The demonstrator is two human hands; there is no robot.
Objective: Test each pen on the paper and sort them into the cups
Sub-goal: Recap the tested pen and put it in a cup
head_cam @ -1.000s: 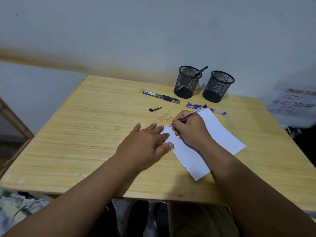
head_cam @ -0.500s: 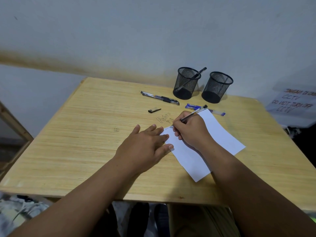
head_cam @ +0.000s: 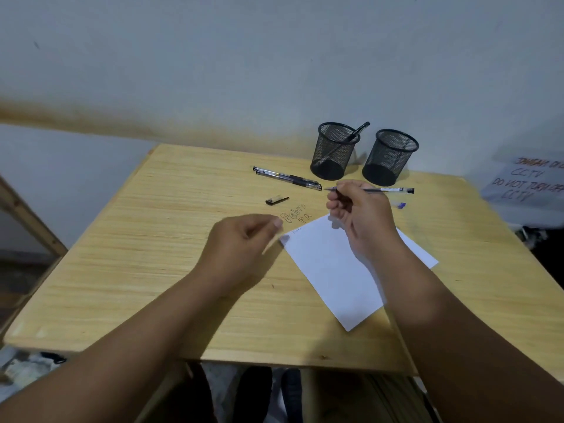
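My right hand (head_cam: 358, 218) holds an uncapped black pen (head_cam: 384, 190) level above the table, tip pointing left, over the top of the white paper (head_cam: 332, 270). A small scribble marks the paper's top left corner. My left hand (head_cam: 241, 248) hovers left of the paper, fingers loosely curled, holding nothing. A pen cap (head_cam: 276, 200) lies on the wood. Another black pen (head_cam: 288, 178) lies behind it. Two black mesh cups stand at the back: the left cup (head_cam: 334, 154) holds one pen, the right cup (head_cam: 389, 157) looks empty. A blue pen (head_cam: 400, 205) peeks out behind my right hand.
The wooden table (head_cam: 137, 254) has lettering drawn on its surface near the paper's top corner. A white wall rises right behind the cups. A paper sign (head_cam: 531, 181) with handwriting hangs at the far right, beyond the table edge.
My right hand lifted the pen off the paper and turned it level. My left hand came off the paper's corner and rose, fingers curling.
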